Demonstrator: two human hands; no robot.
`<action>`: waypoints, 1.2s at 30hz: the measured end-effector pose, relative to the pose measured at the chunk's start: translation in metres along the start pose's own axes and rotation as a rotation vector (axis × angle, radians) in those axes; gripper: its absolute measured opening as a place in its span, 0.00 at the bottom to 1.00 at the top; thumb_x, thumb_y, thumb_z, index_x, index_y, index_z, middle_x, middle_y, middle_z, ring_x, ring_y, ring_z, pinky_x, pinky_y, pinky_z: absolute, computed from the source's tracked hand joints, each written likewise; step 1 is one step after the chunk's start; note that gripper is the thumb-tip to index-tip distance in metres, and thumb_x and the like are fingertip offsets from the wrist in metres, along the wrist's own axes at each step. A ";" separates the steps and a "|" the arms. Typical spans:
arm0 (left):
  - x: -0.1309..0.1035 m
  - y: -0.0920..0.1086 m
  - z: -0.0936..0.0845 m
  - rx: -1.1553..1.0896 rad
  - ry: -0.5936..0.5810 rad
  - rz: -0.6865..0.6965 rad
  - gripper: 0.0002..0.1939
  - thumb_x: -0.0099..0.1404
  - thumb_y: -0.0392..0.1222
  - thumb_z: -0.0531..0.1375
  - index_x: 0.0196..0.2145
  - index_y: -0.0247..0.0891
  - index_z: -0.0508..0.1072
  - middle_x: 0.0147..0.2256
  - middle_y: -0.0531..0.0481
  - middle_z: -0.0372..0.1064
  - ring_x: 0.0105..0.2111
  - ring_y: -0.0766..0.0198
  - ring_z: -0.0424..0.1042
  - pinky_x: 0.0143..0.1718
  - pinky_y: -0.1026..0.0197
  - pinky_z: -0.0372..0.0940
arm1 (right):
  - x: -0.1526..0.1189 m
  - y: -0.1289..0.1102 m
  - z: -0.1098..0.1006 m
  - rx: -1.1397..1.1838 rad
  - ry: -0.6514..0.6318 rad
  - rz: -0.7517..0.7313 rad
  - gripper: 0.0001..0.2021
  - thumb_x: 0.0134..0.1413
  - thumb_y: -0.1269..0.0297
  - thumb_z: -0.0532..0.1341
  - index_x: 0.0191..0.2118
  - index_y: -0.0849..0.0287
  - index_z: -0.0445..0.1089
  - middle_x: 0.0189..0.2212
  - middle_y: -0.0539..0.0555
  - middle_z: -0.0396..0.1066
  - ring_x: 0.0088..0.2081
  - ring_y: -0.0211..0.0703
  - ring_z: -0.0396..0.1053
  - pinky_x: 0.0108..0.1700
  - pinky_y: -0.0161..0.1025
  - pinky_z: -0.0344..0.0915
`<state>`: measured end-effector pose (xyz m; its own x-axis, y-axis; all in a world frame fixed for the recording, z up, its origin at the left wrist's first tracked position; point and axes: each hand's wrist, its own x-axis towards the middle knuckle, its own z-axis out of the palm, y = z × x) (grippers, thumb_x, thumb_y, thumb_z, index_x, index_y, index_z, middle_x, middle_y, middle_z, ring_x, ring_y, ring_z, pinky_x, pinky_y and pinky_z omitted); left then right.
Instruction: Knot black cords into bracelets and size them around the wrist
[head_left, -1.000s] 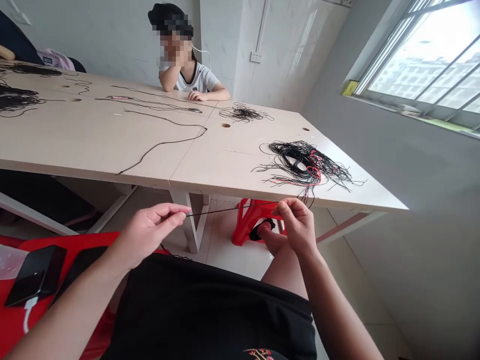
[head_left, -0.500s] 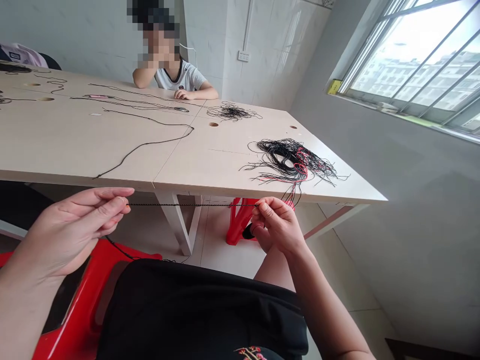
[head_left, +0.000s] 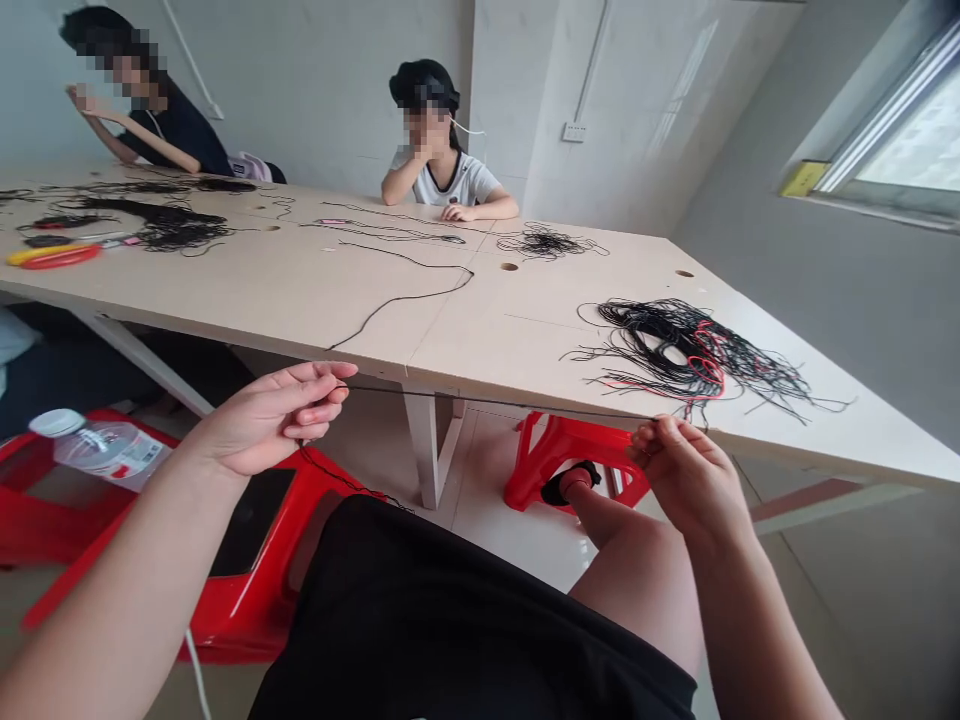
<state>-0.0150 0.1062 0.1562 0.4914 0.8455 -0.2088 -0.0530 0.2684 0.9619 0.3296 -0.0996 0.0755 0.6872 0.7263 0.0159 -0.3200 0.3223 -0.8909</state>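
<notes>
A thin black cord (head_left: pixel 480 401) is stretched between my two hands, in front of the table's near edge. My left hand (head_left: pixel 289 410) pinches it between thumb and fingers, and a loose length of it hangs below that hand toward my lap. At the other end, the thumb and fingers of my right hand (head_left: pixel 686 460) are closed on the cord. Just beyond my right hand lies a bundle of black cords (head_left: pixel 637 325) with some red strands, on the table (head_left: pixel 300 300).
A single cord (head_left: pixel 405 298) and a loose tangle of cord (head_left: pixel 547 242) lie farther in. Scissors (head_left: pixel 60 256) with red and yellow handles rest at the left. Two co-workers sit across the table. A plastic bottle (head_left: pixel 112 450) lies on a red stool (head_left: pixel 247 620).
My view has swung left, bringing another co-worker, the scissors and the bottle into sight. My hands are farther apart, and the cord between them looks longer and slopes down to the right.
</notes>
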 end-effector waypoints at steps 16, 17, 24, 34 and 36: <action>-0.002 0.000 -0.017 -0.036 -0.019 0.012 0.10 0.55 0.31 0.63 0.37 0.33 0.77 0.27 0.48 0.62 0.20 0.76 0.57 0.13 0.77 0.50 | 0.007 -0.008 -0.017 -0.036 0.108 -0.004 0.14 0.34 0.62 0.73 0.25 0.61 0.70 0.24 0.49 0.64 0.27 0.33 0.63 0.28 0.30 0.70; -0.002 0.000 -0.018 -0.039 -0.015 0.011 0.10 0.55 0.31 0.63 0.37 0.33 0.77 0.27 0.48 0.63 0.20 0.76 0.57 0.13 0.77 0.50 | 0.007 -0.009 -0.017 -0.034 0.112 -0.002 0.15 0.33 0.62 0.74 0.26 0.61 0.70 0.24 0.49 0.64 0.27 0.33 0.63 0.28 0.29 0.70; -0.005 0.002 -0.018 -0.038 -0.007 0.013 0.08 0.56 0.32 0.62 0.36 0.32 0.77 0.24 0.49 0.61 0.19 0.76 0.56 0.13 0.77 0.50 | 0.008 -0.008 -0.019 -0.044 0.120 0.010 0.15 0.31 0.62 0.74 0.25 0.61 0.69 0.24 0.49 0.63 0.28 0.33 0.62 0.28 0.29 0.70; -0.003 -0.001 -0.022 -0.047 0.027 0.007 0.08 0.58 0.33 0.61 0.37 0.33 0.77 0.23 0.51 0.58 0.18 0.77 0.54 0.13 0.77 0.49 | 0.012 -0.005 -0.026 -0.060 0.168 -0.025 0.15 0.31 0.62 0.74 0.25 0.62 0.70 0.24 0.50 0.63 0.27 0.34 0.63 0.27 0.30 0.71; -0.003 -0.001 -0.022 -0.037 0.031 0.011 0.09 0.57 0.33 0.62 0.37 0.33 0.77 0.23 0.52 0.58 0.18 0.78 0.54 0.14 0.77 0.49 | 0.013 -0.005 -0.029 -0.052 0.177 -0.036 0.14 0.31 0.62 0.74 0.25 0.62 0.70 0.24 0.50 0.63 0.27 0.34 0.63 0.27 0.30 0.71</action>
<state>-0.0353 0.1139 0.1518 0.4635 0.8622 -0.2042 -0.0907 0.2754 0.9571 0.3587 -0.1091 0.0669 0.8030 0.5954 -0.0280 -0.2622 0.3107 -0.9136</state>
